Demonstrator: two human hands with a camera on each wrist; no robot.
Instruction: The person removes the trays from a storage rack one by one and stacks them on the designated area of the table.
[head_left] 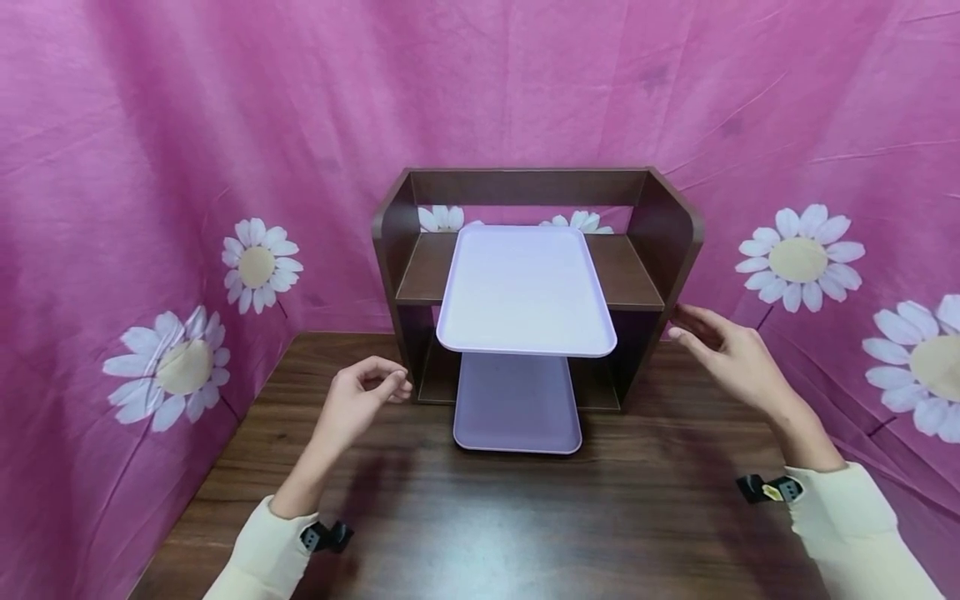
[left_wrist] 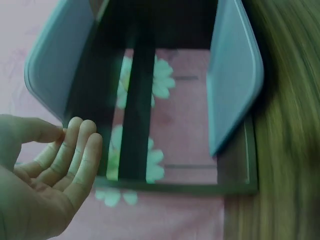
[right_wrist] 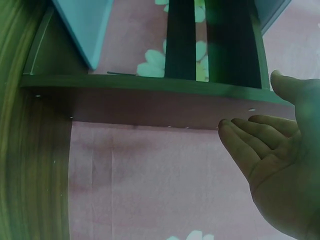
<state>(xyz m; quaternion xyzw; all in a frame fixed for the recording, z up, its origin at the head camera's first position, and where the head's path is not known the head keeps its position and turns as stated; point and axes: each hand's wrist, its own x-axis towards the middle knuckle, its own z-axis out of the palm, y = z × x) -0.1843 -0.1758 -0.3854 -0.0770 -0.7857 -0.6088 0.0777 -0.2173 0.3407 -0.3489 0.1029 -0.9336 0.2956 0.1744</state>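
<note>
A dark brown two-tier desk shelf stands at the back of the table. On its upper board lies a pale lilac tray that juts out past the front edge. Below it, a second lilac tray sticks out of the bottom compartment toward the front. My left hand is beside the shelf's lower left side, fingers loosely bent and holding nothing. At the other side, my right hand has its fingertips right at the outer face of the right panel, with thumb and fingers apart.
The shelf and trays rest toward the far edge of a brown wood-grain table. Behind and on both sides hangs a pink cloth printed with large white daisies. Each wrist carries a small dark camera mount.
</note>
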